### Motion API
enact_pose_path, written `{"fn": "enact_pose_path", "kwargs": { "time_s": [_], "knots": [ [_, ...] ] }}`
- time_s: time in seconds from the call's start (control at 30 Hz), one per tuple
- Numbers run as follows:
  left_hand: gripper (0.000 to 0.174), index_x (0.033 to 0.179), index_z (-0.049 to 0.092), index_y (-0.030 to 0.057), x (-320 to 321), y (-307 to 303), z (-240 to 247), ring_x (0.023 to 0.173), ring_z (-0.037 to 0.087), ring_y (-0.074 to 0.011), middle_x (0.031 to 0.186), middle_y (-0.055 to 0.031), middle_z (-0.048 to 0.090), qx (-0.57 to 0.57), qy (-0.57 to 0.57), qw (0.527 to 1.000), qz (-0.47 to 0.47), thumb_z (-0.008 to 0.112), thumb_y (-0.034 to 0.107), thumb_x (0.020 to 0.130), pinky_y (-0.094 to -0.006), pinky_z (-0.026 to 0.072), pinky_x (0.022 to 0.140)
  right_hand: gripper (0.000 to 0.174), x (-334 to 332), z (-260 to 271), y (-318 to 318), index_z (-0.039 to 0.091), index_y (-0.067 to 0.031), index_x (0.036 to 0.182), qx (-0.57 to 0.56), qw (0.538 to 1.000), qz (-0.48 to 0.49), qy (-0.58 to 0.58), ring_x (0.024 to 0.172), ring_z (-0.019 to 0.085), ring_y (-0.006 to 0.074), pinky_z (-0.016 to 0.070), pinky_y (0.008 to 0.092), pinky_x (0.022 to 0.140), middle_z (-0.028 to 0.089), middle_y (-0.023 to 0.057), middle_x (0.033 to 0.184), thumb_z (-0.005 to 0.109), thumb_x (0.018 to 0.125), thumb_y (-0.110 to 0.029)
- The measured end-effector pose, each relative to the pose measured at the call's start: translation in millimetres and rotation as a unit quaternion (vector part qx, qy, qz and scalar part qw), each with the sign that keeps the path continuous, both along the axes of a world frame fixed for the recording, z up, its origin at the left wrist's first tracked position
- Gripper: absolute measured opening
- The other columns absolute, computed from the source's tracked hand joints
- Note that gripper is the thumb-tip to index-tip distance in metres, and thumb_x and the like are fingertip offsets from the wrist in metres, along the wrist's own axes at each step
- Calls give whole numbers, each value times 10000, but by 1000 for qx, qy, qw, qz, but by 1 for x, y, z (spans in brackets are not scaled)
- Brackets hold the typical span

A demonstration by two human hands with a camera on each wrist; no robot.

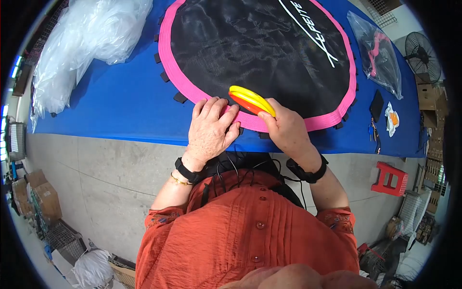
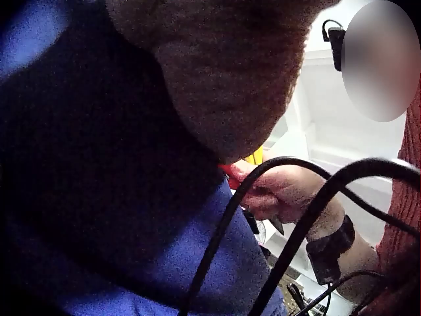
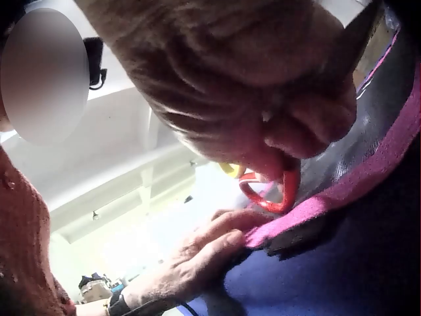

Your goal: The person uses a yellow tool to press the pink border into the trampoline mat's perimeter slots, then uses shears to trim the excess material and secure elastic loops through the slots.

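Observation:
On the table lies a round black mesh mat (image 1: 231, 58) with a pink border (image 1: 185, 79) and black tabs around its edge. My left hand (image 1: 211, 127) rests on the near pink border with its fingers over the edge. My right hand (image 1: 290, 130) grips scissors (image 1: 262, 102) just over the border. Their yellow and red handle loops point forward, close to the left fingers. The red loop (image 3: 289, 187) shows right above the border in the right wrist view. A dark blade (image 3: 358, 43) sticks out at the other side of that hand.
Crumpled clear plastic wrap (image 1: 91, 43) lies at the left of the blue table (image 1: 120, 106). At the right are a bag with a pink item (image 1: 378, 50), a dark phone-like object (image 1: 377, 105) and an orange item on white wrapping (image 1: 393, 118). A red stool (image 1: 390, 179) stands on the floor.

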State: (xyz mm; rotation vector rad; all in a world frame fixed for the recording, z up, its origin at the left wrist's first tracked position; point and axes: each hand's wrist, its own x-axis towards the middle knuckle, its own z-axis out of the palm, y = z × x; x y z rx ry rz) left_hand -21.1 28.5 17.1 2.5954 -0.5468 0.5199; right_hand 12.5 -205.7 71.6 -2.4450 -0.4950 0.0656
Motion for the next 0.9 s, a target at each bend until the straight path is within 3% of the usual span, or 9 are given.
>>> {"fn": "enact_pose_path", "kwargs": {
  "time_s": [0.33, 0.9],
  "knots": [
    [442, 1312, 758, 134, 1, 0, -1, 1297, 605, -355, 1308, -152, 655, -1, 1, 1000, 1, 771, 330, 916, -542, 426, 1147, 206, 3, 0, 16, 681, -104, 1233, 6, 1000, 5, -28, 879, 762, 388, 591, 483, 716, 775, 163, 984, 681, 1058, -212],
    [420, 1299, 762, 133, 0, 0, -2, 1296, 611, -359, 1317, -150, 659, -2, -8, 1000, 1, 764, 333, 930, -550, 437, 1145, 218, -4, -1, 13, 691, -124, 1270, 6, 1000, -20, -15, 865, 755, 403, 587, 493, 720, 774, 156, 972, 662, 1075, -217]
  ]
}}
